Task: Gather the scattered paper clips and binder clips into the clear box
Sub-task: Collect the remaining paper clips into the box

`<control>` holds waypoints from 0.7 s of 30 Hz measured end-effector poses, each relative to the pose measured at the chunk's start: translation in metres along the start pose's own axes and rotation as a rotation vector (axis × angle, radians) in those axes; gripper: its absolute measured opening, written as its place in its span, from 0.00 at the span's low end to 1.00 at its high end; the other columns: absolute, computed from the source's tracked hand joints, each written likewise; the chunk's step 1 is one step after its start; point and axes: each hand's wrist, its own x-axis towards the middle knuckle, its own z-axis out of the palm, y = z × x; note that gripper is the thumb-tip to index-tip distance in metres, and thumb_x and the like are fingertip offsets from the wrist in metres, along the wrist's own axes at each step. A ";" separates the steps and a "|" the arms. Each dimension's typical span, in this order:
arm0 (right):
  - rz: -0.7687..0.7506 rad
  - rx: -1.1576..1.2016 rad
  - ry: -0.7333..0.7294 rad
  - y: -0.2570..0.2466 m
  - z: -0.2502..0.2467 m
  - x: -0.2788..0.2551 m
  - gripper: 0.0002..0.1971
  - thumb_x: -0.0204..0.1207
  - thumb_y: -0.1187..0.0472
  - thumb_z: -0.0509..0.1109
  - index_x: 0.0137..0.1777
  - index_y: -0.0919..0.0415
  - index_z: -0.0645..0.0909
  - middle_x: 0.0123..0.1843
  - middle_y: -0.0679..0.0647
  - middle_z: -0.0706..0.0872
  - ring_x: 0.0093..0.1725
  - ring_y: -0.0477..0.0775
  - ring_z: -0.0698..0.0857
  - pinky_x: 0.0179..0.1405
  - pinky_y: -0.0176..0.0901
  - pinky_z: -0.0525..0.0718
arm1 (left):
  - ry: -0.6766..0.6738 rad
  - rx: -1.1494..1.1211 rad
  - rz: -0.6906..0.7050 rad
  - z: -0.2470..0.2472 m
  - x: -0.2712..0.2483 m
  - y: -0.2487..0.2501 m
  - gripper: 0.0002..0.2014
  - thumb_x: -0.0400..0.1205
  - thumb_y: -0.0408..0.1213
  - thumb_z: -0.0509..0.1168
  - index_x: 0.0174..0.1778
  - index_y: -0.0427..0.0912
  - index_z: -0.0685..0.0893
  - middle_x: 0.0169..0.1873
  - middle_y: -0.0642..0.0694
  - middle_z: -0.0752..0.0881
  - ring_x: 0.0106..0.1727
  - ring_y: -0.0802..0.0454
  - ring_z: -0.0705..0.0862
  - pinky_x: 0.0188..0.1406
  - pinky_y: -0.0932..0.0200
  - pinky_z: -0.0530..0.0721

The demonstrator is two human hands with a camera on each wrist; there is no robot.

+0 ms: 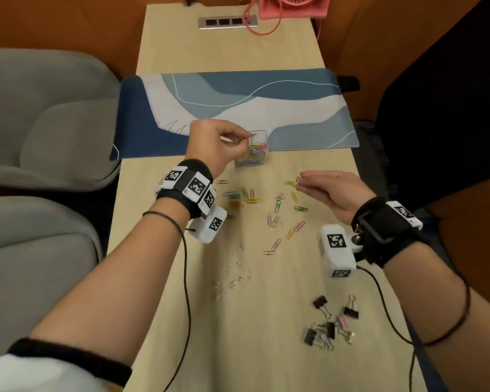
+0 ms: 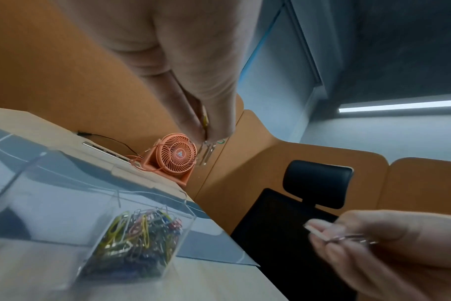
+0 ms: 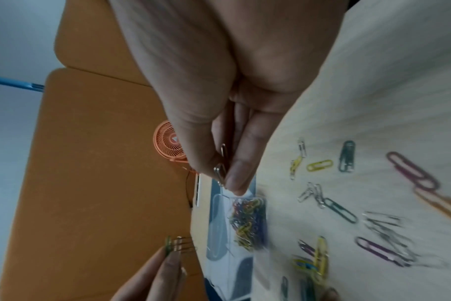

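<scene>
The clear box [image 1: 252, 154] [image 2: 131, 234] [image 3: 247, 220], partly filled with coloured paper clips, stands at the mat's near edge. My left hand [image 1: 238, 138] [image 2: 209, 134] hovers just above its rim, pinching a few paper clips [image 2: 206, 150] [image 3: 179, 245]. My right hand [image 1: 300, 179] [image 3: 223, 173], lower right of the box, pinches a silver paper clip [image 1: 298, 179] [image 3: 220, 171] [image 2: 353, 238] above the table. Several coloured and silver paper clips [image 1: 275, 213] [image 3: 345, 156] lie scattered on the wood. Several binder clips [image 1: 331, 321] sit near the front right.
A blue patterned mat [image 1: 238, 108] crosses the narrow wooden table [image 1: 294, 349]. A pink fan [image 1: 292, 4] [image 2: 176, 156] and a socket strip [image 1: 228, 22] are at the far end. Grey seats [image 1: 40, 123] stand left, a black chair [image 2: 317, 183] right.
</scene>
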 end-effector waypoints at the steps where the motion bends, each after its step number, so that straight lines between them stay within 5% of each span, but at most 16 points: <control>1: -0.008 0.005 0.003 -0.005 -0.001 0.004 0.08 0.71 0.77 0.73 0.50 0.75 0.85 0.48 0.67 0.90 0.49 0.60 0.91 0.46 0.37 0.89 | 0.000 0.006 0.014 0.003 0.009 -0.003 0.05 0.72 0.29 0.76 0.40 0.41 0.94 0.36 0.48 0.92 0.36 0.56 0.87 0.42 0.61 0.90; 9: -0.069 0.015 0.066 -0.012 -0.003 0.034 0.11 0.69 0.78 0.75 0.51 0.75 0.86 0.50 0.68 0.90 0.50 0.61 0.91 0.48 0.39 0.89 | -0.052 0.045 0.079 0.028 0.037 -0.043 0.04 0.75 0.28 0.76 0.44 0.39 0.93 0.41 0.47 0.92 0.43 0.56 0.90 0.50 0.59 0.90; 14: -0.066 0.042 0.065 -0.008 0.004 0.043 0.12 0.70 0.77 0.75 0.53 0.75 0.85 0.52 0.69 0.89 0.50 0.60 0.91 0.49 0.39 0.89 | -0.093 0.140 0.146 0.034 0.037 -0.054 0.06 0.75 0.29 0.76 0.47 0.40 0.93 0.42 0.47 0.92 0.41 0.57 0.89 0.48 0.68 0.87; 19: -0.075 0.021 0.047 -0.003 0.014 0.047 0.12 0.70 0.77 0.75 0.54 0.76 0.85 0.52 0.69 0.89 0.50 0.62 0.91 0.52 0.42 0.89 | -0.102 0.191 0.179 0.039 0.037 -0.062 0.12 0.74 0.29 0.77 0.53 0.41 0.92 0.45 0.47 0.86 0.41 0.56 0.85 0.47 0.66 0.88; 21: -0.076 0.003 0.046 -0.001 0.019 0.047 0.12 0.69 0.77 0.75 0.53 0.76 0.85 0.52 0.69 0.89 0.50 0.62 0.91 0.52 0.42 0.89 | -0.110 0.193 0.167 0.039 0.034 -0.061 0.12 0.76 0.33 0.76 0.55 0.44 0.91 0.44 0.48 0.88 0.41 0.55 0.87 0.49 0.58 0.90</control>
